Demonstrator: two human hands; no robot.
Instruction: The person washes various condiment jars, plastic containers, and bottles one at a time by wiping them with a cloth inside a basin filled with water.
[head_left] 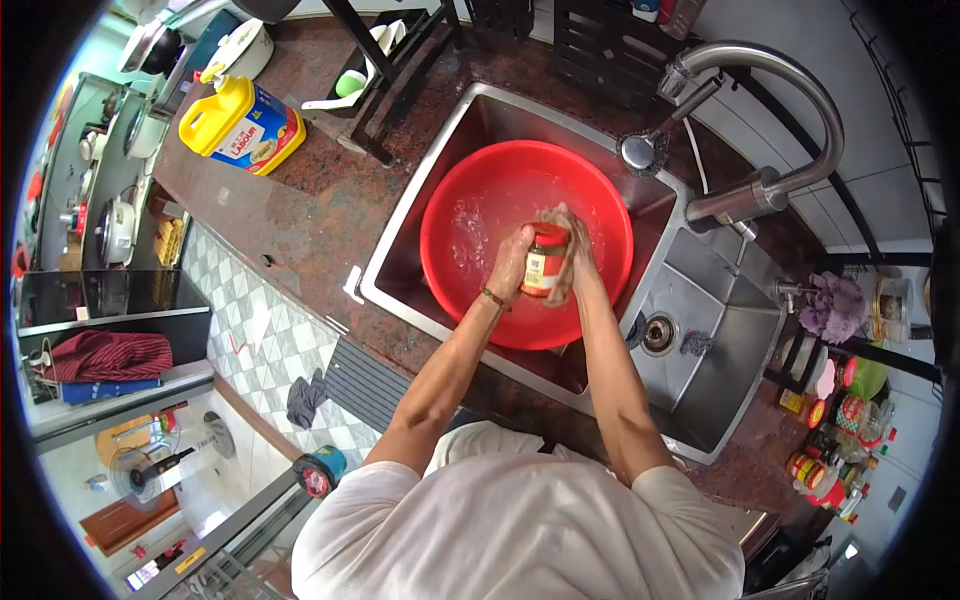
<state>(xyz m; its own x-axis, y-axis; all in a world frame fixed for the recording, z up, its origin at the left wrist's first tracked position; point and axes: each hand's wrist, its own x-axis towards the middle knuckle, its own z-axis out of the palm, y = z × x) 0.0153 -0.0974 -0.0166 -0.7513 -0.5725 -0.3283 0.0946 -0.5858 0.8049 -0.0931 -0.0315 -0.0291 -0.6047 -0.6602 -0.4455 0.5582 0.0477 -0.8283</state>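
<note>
Presently, a red-lidded jar is near the frame's centre, over a red basin seated in the steel sink. The left hand and right hand have their fingers clamped on the jar's opposite sides. A yellow LABOUR jug stands on the desk, upper left of frame.

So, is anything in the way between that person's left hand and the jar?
Nothing visible: the left hand is right against the side of the jar, which is held over the red basin.
</note>
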